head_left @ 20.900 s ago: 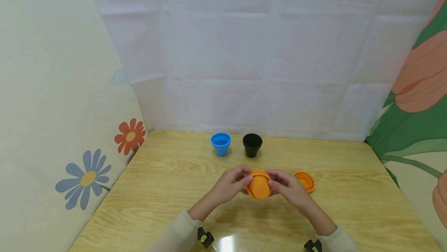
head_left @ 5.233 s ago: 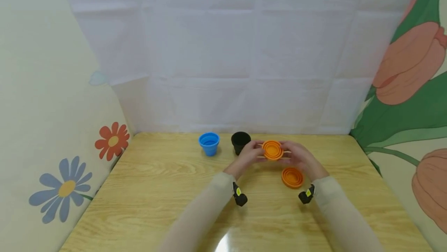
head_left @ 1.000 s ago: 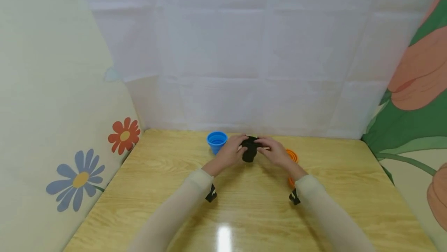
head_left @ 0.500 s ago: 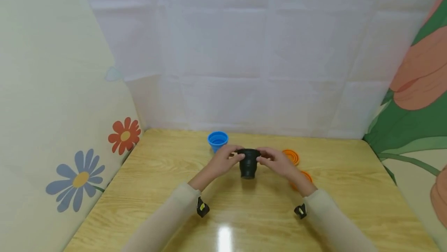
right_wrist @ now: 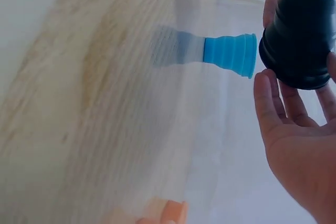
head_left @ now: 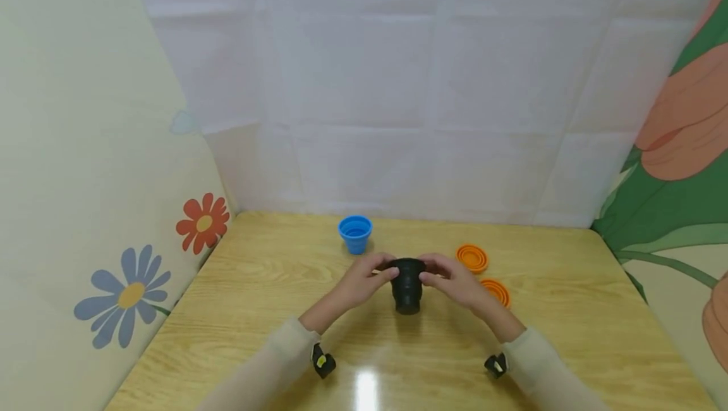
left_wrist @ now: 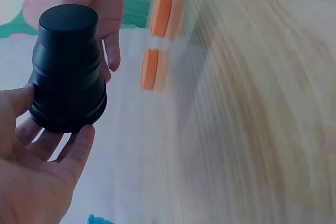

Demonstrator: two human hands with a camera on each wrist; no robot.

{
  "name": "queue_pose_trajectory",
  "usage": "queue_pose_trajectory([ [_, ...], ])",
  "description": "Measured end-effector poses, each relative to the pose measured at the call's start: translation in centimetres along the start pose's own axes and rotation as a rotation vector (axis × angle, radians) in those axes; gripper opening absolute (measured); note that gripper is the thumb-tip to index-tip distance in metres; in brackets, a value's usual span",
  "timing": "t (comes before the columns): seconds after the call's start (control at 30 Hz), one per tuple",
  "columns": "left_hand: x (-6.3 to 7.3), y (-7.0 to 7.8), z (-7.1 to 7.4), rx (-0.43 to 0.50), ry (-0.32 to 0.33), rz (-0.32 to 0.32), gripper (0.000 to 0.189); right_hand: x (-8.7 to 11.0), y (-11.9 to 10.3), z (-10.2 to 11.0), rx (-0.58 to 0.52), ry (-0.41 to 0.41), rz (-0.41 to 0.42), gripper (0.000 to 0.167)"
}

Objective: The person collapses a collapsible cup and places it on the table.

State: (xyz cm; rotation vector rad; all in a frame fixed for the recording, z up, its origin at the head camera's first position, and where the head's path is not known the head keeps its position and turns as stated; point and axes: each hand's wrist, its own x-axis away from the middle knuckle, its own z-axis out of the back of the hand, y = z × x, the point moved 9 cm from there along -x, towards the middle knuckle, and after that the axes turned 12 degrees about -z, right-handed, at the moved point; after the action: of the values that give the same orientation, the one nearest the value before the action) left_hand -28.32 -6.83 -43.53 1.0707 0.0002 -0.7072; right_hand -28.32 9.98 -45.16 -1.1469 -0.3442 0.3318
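Both hands hold a black collapsible cup [head_left: 407,288] above the table, stretched to its full height with its base tipped toward me. My left hand [head_left: 362,281] grips the rim from the left, its thumb on the near side. On the opposite side my right hand [head_left: 453,280] holds the same rim, thumb also in front. In the left wrist view the ribbed wall and flat base of the black cup [left_wrist: 68,66] show, with fingers bent round the rim. The right wrist view shows fingers of the right hand [right_wrist: 302,145] along the rim of that cup.
A blue collapsible cup [head_left: 356,237] stands extended at the back, left of the hands. Two flattened orange collapsible cups lie to the right: one farther back [head_left: 472,258], the other [head_left: 496,294] close beside the right forearm. White cloth [head_left: 352,82] hangs behind the wooden table [head_left: 256,272].
Earlier an orange cup was held and then flattened; both orange cups now lie flat on the right. The black cup was lifted from the back and brought nearer to me in both hands.
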Motion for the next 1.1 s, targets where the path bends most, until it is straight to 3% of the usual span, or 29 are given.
queue_pose_trajectory([
  [0.2, 0.8, 0.3, -0.5, -0.004, -0.023, 0.029, 0.03, 0.9, -0.8, -0.3, 0.069, -0.021, 0.044, 0.035],
  [0.47, 1.0, 1.3, -1.2, 0.031, -0.073, 0.035, 0.038, 1.8, -1.1, -0.3, 0.051, -0.03, 0.046, 0.031],
  [1.1, 1.1, 1.7, -1.4, -0.022, -0.048, 0.016, 0.03, 2.5, -1.3, -0.1, 0.095, 0.022, 0.079, 0.023],
])
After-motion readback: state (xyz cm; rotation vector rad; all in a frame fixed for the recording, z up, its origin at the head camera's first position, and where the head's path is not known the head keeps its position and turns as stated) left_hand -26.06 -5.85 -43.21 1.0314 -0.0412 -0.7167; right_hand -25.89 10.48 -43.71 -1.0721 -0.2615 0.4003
